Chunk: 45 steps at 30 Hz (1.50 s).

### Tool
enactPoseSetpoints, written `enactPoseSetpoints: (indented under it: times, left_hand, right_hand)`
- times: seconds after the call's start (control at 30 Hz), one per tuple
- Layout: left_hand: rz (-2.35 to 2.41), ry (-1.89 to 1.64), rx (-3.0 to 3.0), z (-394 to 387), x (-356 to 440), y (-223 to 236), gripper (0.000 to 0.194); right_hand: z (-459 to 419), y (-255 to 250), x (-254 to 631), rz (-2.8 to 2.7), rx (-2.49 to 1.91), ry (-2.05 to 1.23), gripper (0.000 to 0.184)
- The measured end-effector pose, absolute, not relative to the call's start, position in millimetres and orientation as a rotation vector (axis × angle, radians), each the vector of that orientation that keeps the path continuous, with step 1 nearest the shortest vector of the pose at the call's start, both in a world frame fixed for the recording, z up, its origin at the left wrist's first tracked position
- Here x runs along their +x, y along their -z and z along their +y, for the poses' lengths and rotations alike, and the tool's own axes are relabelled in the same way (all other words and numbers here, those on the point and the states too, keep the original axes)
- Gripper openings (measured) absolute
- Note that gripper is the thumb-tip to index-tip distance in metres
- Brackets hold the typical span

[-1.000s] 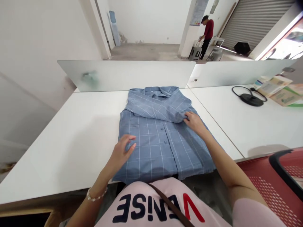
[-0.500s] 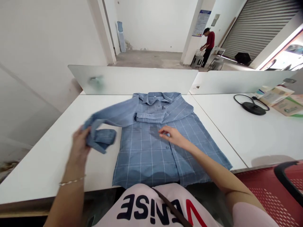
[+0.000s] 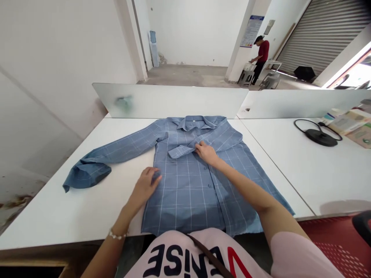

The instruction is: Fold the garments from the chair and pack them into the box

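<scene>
A blue plaid long-sleeved shirt (image 3: pixel 185 185) lies face up and buttoned on the white table (image 3: pixel 87 208), its collar toward the far side. One sleeve (image 3: pixel 116 152) stretches out to the left, its cuff end bunched on the tabletop. The other sleeve (image 3: pixel 211 137) folds across the chest, with its cuff (image 3: pixel 180 151) pointing left. My right hand (image 3: pixel 205 152) rests on that folded sleeve, next to the cuff. My left hand (image 3: pixel 144 186) lies on the shirt's left edge, with its fingers curved and holding nothing.
A frosted divider (image 3: pixel 168 101) runs along the table's far edge. On the adjoining desk to the right lie a black cable and base (image 3: pixel 320 136) and papers (image 3: pixel 348 125). A red chair (image 3: pixel 339 235) stands at lower right. A person in a red shirt (image 3: pixel 261 58) works far off.
My left hand has let go of the left sleeve, which now lies spread out to the left. That hand moved onto the shirt's edge, and my right hand moved up onto the folded sleeve.
</scene>
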<state>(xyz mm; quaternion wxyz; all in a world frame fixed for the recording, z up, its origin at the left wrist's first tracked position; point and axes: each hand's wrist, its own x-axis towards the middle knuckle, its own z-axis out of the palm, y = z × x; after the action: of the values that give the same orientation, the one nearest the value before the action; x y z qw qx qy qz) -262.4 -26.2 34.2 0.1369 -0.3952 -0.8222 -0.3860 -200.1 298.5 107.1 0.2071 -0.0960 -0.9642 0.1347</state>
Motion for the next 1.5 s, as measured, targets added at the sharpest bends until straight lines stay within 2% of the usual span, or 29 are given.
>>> enactPoseSetpoints:
  times: [0.1, 0.2, 0.3, 0.37, 0.47, 0.53, 0.63, 0.73, 0.8, 0.87, 1.0, 1.17, 1.33, 1.5]
  left_hand:
    - [-2.386, 0.885, -1.164, -23.1, -238.4, -21.4, 0.034]
    - [-2.422, 0.797, -1.065, -34.5, -226.4, -13.6, 0.037]
    - [-2.53, 0.773, -0.926, -45.0, -219.7, -10.8, 0.042]
    - [-2.636, 0.794, -0.88, -48.6, -215.3, -9.9, 0.041]
    - [-2.722, 0.95, -0.879, -49.6, -207.6, -10.4, 0.037]
    - [-2.686, 1.154, -0.861, -49.3, -202.2, -13.8, 0.033]
    - [-2.55, 1.606, -0.769, -52.3, -194.8, -24.1, 0.032]
    - [-2.399, 2.091, -0.596, -62.8, -191.5, -33.1, 0.043]
    - [-2.356, 2.219, -0.466, -72.6, -192.8, -33.1, 0.049]
    - [-2.402, 2.12, -0.422, -82.7, -195.3, -27.3, 0.051]
    - [-2.66, 1.624, -0.634, -99.6, -194.0, -7.2, 0.041]
    - [-2.864, 1.143, -0.89, -116.9, -194.4, -3.7, 0.027]
    - [-2.592, 0.825, -1.066, -96.0, -232.7, -62.4, 0.032]
    - [-2.357, 0.739, -1.678, 28.6, -281.8, -126.9, 0.022]
  right_hand:
    - [353.7, -148.0, -183.6, -2.528, -0.398, -0.52, 0.023]
    - [432.1, -190.3, -134.2, -2.258, -0.642, -0.667, 0.049]
    - [498.7, -204.4, -67.8, -1.977, -0.833, -0.75, 0.034]
    - [522.7, -192.8, -29.2, -1.869, -0.919, -0.782, 0.039]
    - [520.6, -154.4, 3.0, -1.856, -0.948, -0.867, 0.037]
    - [494.4, -123.7, 7.4, -1.925, -0.893, -0.956, 0.033]
    - [425.2, -79.0, 4.0, -2.137, -0.702, -1.036, 0.038]
    - [345.1, -39.8, 4.2, -2.505, -0.317, -0.774, 0.041]
    - [303.8, -18.0, 7.3, -2.606, -0.213, -0.57, 0.044]
    - [278.9, -0.1, 10.9, -2.645, -0.183, -0.379, 0.047]
    - [262.1, 25.3, 19.5, -2.608, -0.202, -0.062, 0.047]
    - [246.9, 44.3, 40.1, -2.556, -0.214, 0.121, 0.047]
    - [265.5, 27.2, 50.8, -2.63, -0.131, -0.001, 0.044]
    - [334.4, -20.2, 33.3, -2.43, -0.281, -0.095, 0.043]
